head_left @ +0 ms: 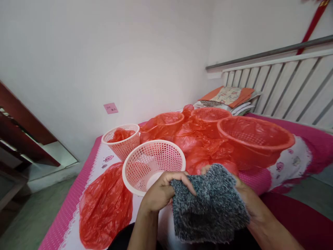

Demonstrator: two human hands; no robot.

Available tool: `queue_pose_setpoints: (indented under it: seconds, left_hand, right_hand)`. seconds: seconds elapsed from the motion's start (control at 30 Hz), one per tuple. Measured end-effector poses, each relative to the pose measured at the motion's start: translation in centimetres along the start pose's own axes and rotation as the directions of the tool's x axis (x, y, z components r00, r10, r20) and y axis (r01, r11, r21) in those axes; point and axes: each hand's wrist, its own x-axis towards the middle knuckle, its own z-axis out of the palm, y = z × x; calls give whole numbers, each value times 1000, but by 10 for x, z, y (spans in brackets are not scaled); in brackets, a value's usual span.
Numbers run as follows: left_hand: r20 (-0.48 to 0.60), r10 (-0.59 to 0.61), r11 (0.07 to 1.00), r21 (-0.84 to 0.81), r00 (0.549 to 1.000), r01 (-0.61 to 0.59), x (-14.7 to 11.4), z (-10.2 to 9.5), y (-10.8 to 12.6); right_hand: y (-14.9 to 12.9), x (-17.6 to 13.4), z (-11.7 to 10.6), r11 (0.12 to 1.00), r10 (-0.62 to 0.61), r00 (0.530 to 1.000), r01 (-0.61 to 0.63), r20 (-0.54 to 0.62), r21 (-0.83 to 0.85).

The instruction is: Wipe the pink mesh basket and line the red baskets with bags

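A fuzzy dark-grey cleaning cloth [210,208] is held up close to me between both hands. My left hand [166,189] grips its left edge, the index finger lying across the front. My right hand [243,196] holds the right side, most of its fingers hidden behind the cloth. Just beyond my left hand, a white perforated plastic basket [154,142] stands with no liner, and I see its bare inside. A crumpled red plastic bag [105,208] lies to the left of that basket.
Behind are a smaller white basket [122,147] with red plastic inside, and baskets covered in red bags, including a large one [256,149] at right. All stand on a pink-edged bed cover [85,177]. Folded cloths [229,95] lie near the white slatted headboard [281,86].
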Motion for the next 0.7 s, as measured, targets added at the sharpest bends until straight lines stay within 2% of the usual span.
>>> queue_pose_setpoints:
  seconds: [0.07, 0.1, 0.23, 0.3, 0.37, 0.43, 0.57, 0.7]
  left_hand:
    - [-19, -12, 997, -76, 1000, 11, 2, 1, -1]
    - [-30, -14, 995, -101, 999, 11, 2, 2, 0]
    - [-40, -34, 991, -132, 999, 29, 4, 5, 2]
    - [-46, -51, 986, -161, 998, 44, 5, 6, 2]
    - [-60, -57, 978, -206, 997, 43, 6, 6, 0]
    - [-95, -42, 975, -222, 995, 20, 7, 6, -3]
    - [-190, -14, 987, -162, 982, -17, 9, 3, -11]
    - [-195, -11, 997, -79, 981, -4, 10, 2, -10]
  right_hand:
    - [1, 3, -4, 995, 68, 988, -77, 135, 63]
    - [2, 5, -6, 991, 65, 984, -83, 167, 107]
    - [5, 9, -13, 970, -150, 975, 113, 167, 214]
    - [5, 9, -14, 965, -199, 968, 165, 155, 206]
    - [3, 8, -12, 976, -198, 971, 182, 138, 118]
    - [-2, 8, -11, 971, -227, 969, 233, 100, -59]
    - [-13, 6, -18, 858, -310, 950, 295, 33, -420]
    - [-22, 2, -33, 804, -352, 935, 321, 36, -501]
